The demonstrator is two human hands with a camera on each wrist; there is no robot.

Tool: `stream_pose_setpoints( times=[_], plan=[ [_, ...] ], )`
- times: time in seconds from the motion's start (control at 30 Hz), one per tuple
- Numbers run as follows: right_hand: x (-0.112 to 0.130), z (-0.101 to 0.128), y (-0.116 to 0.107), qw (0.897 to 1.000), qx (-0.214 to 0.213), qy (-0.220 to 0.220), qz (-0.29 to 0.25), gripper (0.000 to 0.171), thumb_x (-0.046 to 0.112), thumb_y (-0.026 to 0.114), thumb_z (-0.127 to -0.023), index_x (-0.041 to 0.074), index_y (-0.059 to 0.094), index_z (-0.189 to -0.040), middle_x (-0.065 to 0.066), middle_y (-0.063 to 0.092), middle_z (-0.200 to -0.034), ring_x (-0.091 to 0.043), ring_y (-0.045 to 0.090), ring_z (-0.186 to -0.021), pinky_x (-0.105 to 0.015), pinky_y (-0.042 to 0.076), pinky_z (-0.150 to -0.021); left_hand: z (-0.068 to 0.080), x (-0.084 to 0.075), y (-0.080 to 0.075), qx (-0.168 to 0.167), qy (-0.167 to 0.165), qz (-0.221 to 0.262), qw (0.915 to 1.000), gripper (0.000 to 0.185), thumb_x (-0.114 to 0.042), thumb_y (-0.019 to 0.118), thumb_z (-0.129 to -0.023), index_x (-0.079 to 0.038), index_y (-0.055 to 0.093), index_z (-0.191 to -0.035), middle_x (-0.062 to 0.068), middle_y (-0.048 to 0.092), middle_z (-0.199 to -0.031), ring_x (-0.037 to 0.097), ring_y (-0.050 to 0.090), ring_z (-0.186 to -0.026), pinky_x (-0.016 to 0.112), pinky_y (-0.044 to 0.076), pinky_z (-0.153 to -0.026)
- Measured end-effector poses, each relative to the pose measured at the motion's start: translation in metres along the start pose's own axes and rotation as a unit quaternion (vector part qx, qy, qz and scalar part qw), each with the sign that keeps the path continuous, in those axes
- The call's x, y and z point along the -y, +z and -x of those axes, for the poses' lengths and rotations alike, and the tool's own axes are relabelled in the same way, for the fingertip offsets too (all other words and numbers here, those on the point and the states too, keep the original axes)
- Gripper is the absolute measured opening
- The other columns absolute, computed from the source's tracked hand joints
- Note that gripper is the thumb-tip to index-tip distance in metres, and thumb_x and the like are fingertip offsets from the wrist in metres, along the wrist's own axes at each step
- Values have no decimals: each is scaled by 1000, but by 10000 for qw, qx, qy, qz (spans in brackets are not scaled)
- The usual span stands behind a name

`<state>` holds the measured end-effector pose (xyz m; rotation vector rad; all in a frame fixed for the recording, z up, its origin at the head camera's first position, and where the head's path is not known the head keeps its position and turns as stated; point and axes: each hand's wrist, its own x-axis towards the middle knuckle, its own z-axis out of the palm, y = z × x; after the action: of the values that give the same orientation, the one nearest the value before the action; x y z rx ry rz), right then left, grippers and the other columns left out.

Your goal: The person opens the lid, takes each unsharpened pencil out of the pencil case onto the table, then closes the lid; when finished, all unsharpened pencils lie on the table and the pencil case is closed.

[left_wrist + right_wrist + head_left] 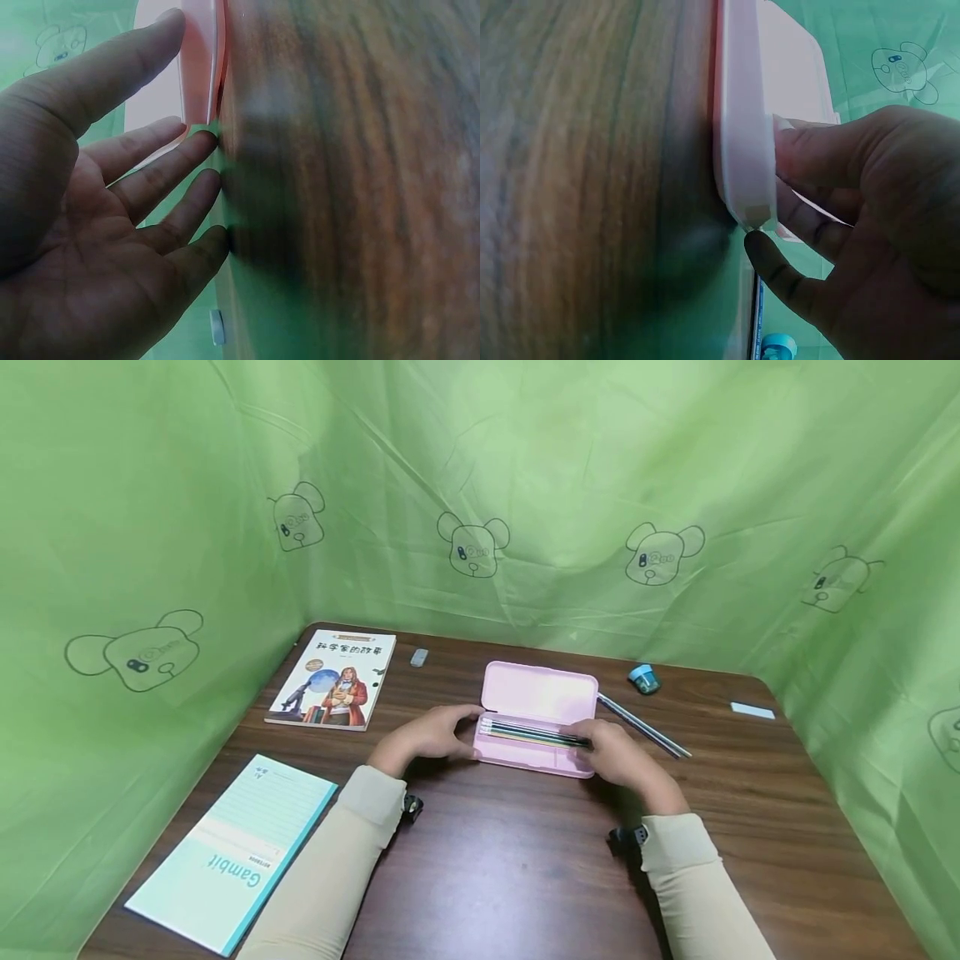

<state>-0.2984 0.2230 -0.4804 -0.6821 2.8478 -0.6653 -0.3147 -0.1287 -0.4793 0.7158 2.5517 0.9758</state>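
Observation:
An open pink pencil case [517, 760] lies on the table, its lid tipped back. Several pencils [525, 732] lie lengthwise in its tray, white ends toward the left. My right hand [618, 753] reaches over the case's right end and pinches the pencils near their right ends; in the right wrist view the case wall [742, 112] hides the fingertips. My left hand [435, 732] spans the left end with thumb and fingers spread. In the left wrist view its thumb [142, 45] rests against the case, and the other fingers are loosely extended beside the case's end.
Two more pencils [645, 727] lie right of the case, near a blue sharpener [645, 679]. Farther right is a pale blue-white strip [752, 711]. A grey eraser [419, 657], an illustrated book [333, 681] and a mint notebook [232, 852] lie on the left. Green curtains surround the table.

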Motion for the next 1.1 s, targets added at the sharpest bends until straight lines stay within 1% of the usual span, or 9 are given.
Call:
stream_pose_setpoints(
  times=[0.17, 0.3, 0.43, 0.53, 0.67, 0.83, 0.97, 1.03, 1.1],
  plan=[
    [4, 1, 2, 9999, -42, -85, -45, 38, -4, 73, -102, 5, 78, -139, -14, 79, -129, -31, 71, -121, -57, 61, -105, 1, 1, 1, -7, 24, 76, 10000, 78, -22, 90, -93, -7, 56, -162, 17, 60, -164, 36, 51, -158, 53, 39, -135],
    [6, 2, 3, 9999, -32, -75, -114, 34, -6, 71, -102, 6, 81, -133, -11, 79, -123, -27, 71, -112, -51, 62, -99, 1, 2, 2, 8, -6, 103, 9999, 79, -22, 90, -93, -6, 55, -162, 17, 59, -165, 36, 50, -159, 53, 38, -136],
    [5, 2, 2, 9998, -150, -8, -151, 31, -5, 73, -101, 7, 83, -128, -10, 81, -117, -24, 70, -107, -48, 62, -95, 1, 2, 2, 10, -15, 105, 9999, 80, -22, 90, -93, -6, 55, -163, 18, 59, -165, 36, 49, -159, 53, 38, -136],
    [4, 2, 2, 9994, -246, 110, -194, 29, -2, 75, -101, 7, 84, -127, -10, 83, -117, -23, 71, -107, -47, 62, -94, 1, 2, 2, 15, -2, 82, 10000, 80, -23, 90, -94, -6, 55, -163, 18, 59, -165, 36, 50, -159, 53, 38, -136],
    [2, 3, -1, 9990, -271, 235, -274, 28, 0, 76, -102, 8, 84, -128, -11, 83, -117, -24, 70, -106, -45, 60, -92, 1, 2, 2, 18, 15, 71, 10000, 81, -23, 90, -93, -5, 54, -163, 18, 59, -165, 36, 50, -159, 53, 38, -136],
    [-3, 5, -5, 9986, -315, 161, -405, 27, 2, 77, -102, 10, 84, -127, -9, 84, -118, -22, 71, -105, -39, 60, -89, 1, 2, 2, 7, 17, 73, 10000, 80, -22, 90, -93, -6, 55, -163, 18, 59, -165, 36, 50, -158, 53, 38, -136],
    [-9, 10, -15, 9938, -546, 258, -929, 23, 3, 78, -102, 9, 85, -124, -10, 85, -115, -21, 72, -102, -31, 59, -85, 1, 3, 2, 15, 2, 73, 10000, 79, -22, 91, -93, -6, 55, -163, 17, 59, -164, 35, 51, -158, 53, 39, -135],
    [-15, 16, -24, 9886, -788, 372, -1225, 22, 4, 79, -102, 8, 85, -123, -12, 84, -116, -20, 71, -101, -26, 58, -84, 0, 3, 2, 19, 7, 93, 10000, 80, -23, 90, -93, -6, 55, -163, 17, 59, -164, 35, 51, -158, 53, 39, -135],
    [-22, 23, -35, 9826, -1112, 502, -1403, 21, 5, 79, -103, 7, 84, -123, -15, 84, -115, -17, 71, -99, -22, 57, -82, -1, 3, 1, 11, 9, 108, 9999, 80, -23, 91, -93, -7, 55, -163, 17, 59, -165, 35, 51, -157, 53, 39, -135]
  ],
)
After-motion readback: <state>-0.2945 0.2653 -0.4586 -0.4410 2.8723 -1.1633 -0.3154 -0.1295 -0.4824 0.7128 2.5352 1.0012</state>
